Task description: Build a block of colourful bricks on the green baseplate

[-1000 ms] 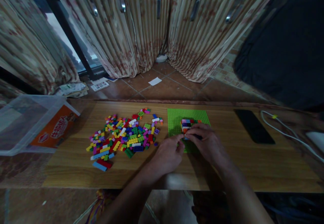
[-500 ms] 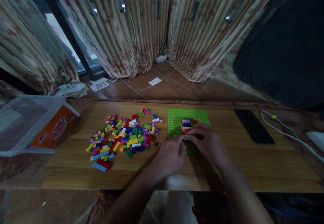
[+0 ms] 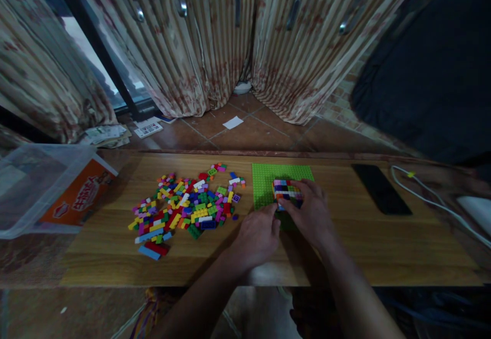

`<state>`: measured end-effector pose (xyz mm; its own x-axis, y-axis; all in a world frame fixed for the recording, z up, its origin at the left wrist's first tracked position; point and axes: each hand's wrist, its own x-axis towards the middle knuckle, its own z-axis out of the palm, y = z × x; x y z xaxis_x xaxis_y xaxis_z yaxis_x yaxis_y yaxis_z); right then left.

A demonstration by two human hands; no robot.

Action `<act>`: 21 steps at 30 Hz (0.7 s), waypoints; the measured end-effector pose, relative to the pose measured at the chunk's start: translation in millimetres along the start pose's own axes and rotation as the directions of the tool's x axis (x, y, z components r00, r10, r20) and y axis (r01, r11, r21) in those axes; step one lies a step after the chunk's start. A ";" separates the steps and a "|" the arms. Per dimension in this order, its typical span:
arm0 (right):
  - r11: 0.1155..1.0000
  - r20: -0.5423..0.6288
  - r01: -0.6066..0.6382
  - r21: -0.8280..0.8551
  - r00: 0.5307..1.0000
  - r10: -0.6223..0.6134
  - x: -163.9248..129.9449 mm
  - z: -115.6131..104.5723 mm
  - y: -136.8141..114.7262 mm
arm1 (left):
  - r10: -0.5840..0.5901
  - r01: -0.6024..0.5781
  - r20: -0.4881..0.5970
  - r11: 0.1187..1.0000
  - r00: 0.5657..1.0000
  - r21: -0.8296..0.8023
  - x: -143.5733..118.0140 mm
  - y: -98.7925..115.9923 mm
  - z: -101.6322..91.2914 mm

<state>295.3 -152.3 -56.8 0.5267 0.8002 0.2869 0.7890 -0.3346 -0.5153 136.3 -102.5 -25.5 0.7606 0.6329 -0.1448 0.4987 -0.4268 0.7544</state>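
Resting on the green baseplate (image 3: 264, 185), the small block of stacked bricks (image 3: 286, 191) sits near the plate's centre, toward its right half. Your right hand (image 3: 311, 213) lies over the near right side of that block, fingers curled around it and touching its top and side. Your left hand (image 3: 256, 235) sits just beside the right one, at the near left edge of the baseplate, with its fingertips (image 3: 275, 217) reaching toward the lower left corner of the block. Whether the left fingertips actually touch the block cannot be told from this view. The two hands are close together, almost meeting at the thumbs.

The baseplate lies flat on the wooden table (image 3: 383, 247), roughly at its middle. To the left of the baseplate, a loose pile of bricks (image 3: 184, 208) in many colours is spread across the tabletop, well apart from your hands. A blue and a red brick lie at the near left edge of that pile. Further left, a clear plastic bin (image 3: 34, 185) with an orange label stands at the table end. To the right of the baseplate, a dark phone (image 3: 380, 188) lies flat, and a white cable (image 3: 433, 201) runs beside it.
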 end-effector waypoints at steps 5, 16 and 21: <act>0.997 0.027 -0.055 0.050 0.998 0.054 2.7 1.9 -0.6 | 0.004 -0.004 0.006 1.000 1.000 0.011 -0.3 0.3 1.7; 0.945 -0.069 -0.124 0.304 0.986 0.151 10.1 -1.5 8.6 | -0.024 0.023 -0.055 1.000 0.998 -0.013 0.0 -0.4 0.1; 0.855 -0.147 -0.183 0.485 0.947 0.286 18.4 -10.3 21.0 | -0.085 0.080 -0.107 0.996 0.991 -0.049 4.2 -2.3 -3.9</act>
<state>324.8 -149.7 -54.0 0.7707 0.5890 0.2430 0.4250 -0.1911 -0.8848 136.7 -96.3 -25.4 0.6669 0.7322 -0.1387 0.5369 -0.3430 0.7708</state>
